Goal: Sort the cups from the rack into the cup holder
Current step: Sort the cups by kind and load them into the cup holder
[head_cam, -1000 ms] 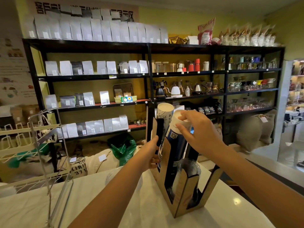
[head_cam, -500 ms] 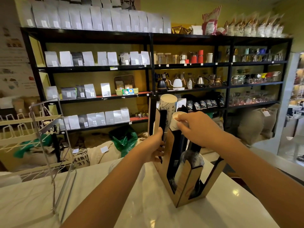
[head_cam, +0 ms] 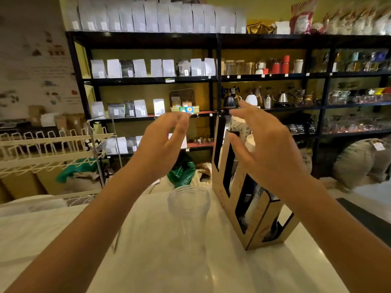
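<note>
The tall cardboard cup holder stands on the white counter, right of centre, with stacks of paper cups inside its slots. My right hand hovers just in front of its upper part, fingers spread, holding nothing. My left hand is raised to the holder's left, fingers curled loosely apart, empty. A stack of clear plastic cups stands on the counter below and between my hands. The white wire rack is at the left, and no cups show on it.
Black shelving with coffee bags, kettles and glassware fills the wall behind the counter. Sacks and a green bag lie on the floor beyond. A dark strip runs along the counter's right edge.
Both hands have let go and lifted: the left came off the holder's side, the right off the white cup stack. The view shifted left, revealing the clear cups.
</note>
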